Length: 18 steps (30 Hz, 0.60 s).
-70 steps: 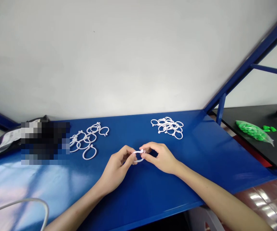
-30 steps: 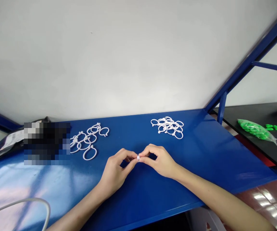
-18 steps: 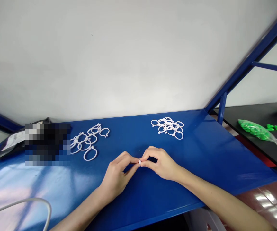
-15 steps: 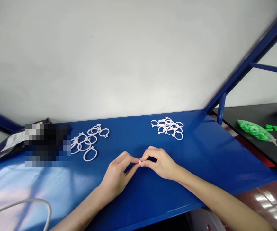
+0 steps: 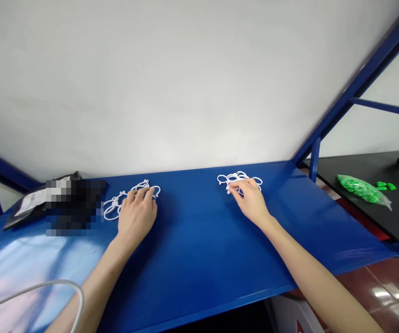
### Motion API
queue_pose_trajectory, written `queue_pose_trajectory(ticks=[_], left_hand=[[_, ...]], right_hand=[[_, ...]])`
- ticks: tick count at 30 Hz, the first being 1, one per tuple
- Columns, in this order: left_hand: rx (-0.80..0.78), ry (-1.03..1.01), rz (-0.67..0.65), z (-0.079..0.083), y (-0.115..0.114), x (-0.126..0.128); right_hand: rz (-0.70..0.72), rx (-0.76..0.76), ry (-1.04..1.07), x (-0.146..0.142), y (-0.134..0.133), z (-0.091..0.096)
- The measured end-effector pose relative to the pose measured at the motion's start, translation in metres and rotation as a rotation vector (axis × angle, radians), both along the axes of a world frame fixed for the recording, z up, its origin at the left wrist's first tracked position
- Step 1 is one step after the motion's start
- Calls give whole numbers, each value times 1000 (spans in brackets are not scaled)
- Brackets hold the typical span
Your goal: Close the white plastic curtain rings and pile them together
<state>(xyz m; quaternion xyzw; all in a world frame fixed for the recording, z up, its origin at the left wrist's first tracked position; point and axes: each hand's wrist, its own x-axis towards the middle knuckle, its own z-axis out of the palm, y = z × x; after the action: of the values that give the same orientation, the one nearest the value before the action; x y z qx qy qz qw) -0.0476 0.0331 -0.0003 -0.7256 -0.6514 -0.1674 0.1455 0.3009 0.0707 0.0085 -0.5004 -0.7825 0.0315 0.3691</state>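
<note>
My left hand lies palm down over the near side of the left group of white rings. Its fingers are stretched forward and cover some of them; whether the fingertips touch a ring is hidden. My right hand is at the right group of white rings, thumb and forefinger pinched together. A white ring's small knobbed end shows at the fingertips, and the hand hides the rest of it. The rings are thin loops with little knobs, piled loosely over one another.
Both groups lie on a blue table against a pale wall. A black package with a white label is at the left. A pale cable curves at the lower left. On a black table, a clear bag of green pieces lies at the right.
My hands have parted from the middle, where they met at a small white thing. The left has moved up and left onto its rings, fingers spread; the right has moved forward to the other group.
</note>
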Motion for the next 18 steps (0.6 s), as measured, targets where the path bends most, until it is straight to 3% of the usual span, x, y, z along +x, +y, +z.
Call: queue_pose_trajectory(ticks=[5,13,16,18], left_hand=[[-81,41,-44,-1,-3,-2],[-131,-33,-136,0,-5,13],[-167,-100,-203,3,-13,27],[-228,-254,-300,7,-24,42]], right_hand=[[-118,14,-74,22,14,-5],[-126,24,-89,12,9,-3],[-43,17,-38,-4,-6,4],[109,-37,25,-19,-21,7]])
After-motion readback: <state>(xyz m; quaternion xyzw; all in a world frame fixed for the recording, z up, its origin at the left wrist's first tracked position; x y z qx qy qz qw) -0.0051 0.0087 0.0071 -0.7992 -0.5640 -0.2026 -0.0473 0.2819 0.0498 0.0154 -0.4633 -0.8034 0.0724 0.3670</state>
